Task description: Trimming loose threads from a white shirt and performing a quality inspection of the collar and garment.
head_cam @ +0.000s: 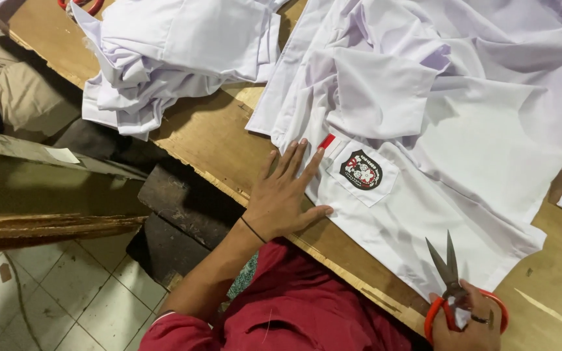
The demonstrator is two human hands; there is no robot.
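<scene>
Scissors with red handles sit gripped in the right hand, fingers through the loops, blades slightly parted and pointing up and away over the lower hem of the white shirt. Left hand lies open and flat, fingers spread, its fingertips pressing the shirt's edge just beside the chest pocket with its dark embroidered badge. The pocket lies just right of that hand and up-left of the blades. A second pile of white garments rests farther up-left on the wooden table. No container shows.
</scene>
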